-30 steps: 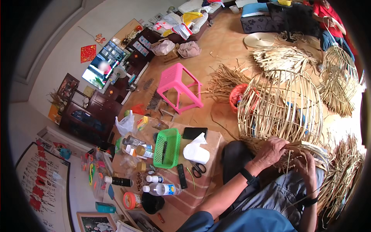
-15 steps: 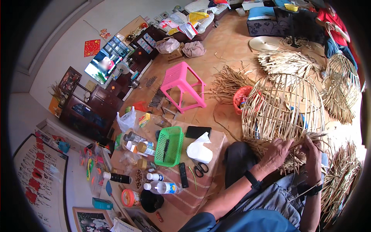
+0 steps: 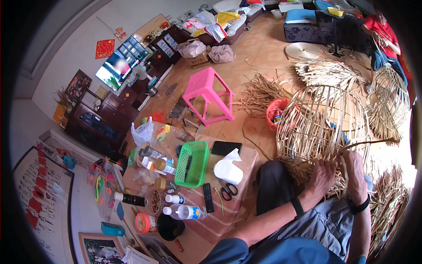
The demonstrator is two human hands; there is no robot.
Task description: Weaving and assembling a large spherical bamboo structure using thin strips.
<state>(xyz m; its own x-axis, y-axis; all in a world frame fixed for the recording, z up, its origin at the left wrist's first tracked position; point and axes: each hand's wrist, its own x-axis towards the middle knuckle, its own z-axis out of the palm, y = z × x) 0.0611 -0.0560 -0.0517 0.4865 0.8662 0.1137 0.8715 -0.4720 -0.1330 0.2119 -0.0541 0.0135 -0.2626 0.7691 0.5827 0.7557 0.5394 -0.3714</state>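
An unfinished woven basket (image 3: pixel 307 125) of pale, thin stakes rests by my lap, its open stakes spreading away from me. My left hand (image 3: pixel 323 175) is closed on the woven band (image 3: pixel 293 169) at its near end, fingertips tucked among the strands. Close beside it on the right, my right hand (image 3: pixel 354 169) pinches a brown dried strip (image 3: pixel 373 141) that sticks out to the right across the stakes. The fingertips of both hands are partly hidden by fibres and by the hands themselves.
Bundles of dried strips (image 3: pixel 387 207) lie at my right, with more straw (image 3: pixel 259 94) beyond the basket. A red basket (image 3: pixel 274 115) and pink stool (image 3: pixel 205 86) stand ahead. At left, a table holds a green basket (image 3: pixel 192 165), scissors (image 3: pixel 229 192) and bottles (image 3: pixel 184 212). Another person (image 3: pixel 383 37) sits far right.
The brown strip now stretches out to the right from my right hand, which has turned more upright. My left hand has shifted slightly right and down, still at the weave.
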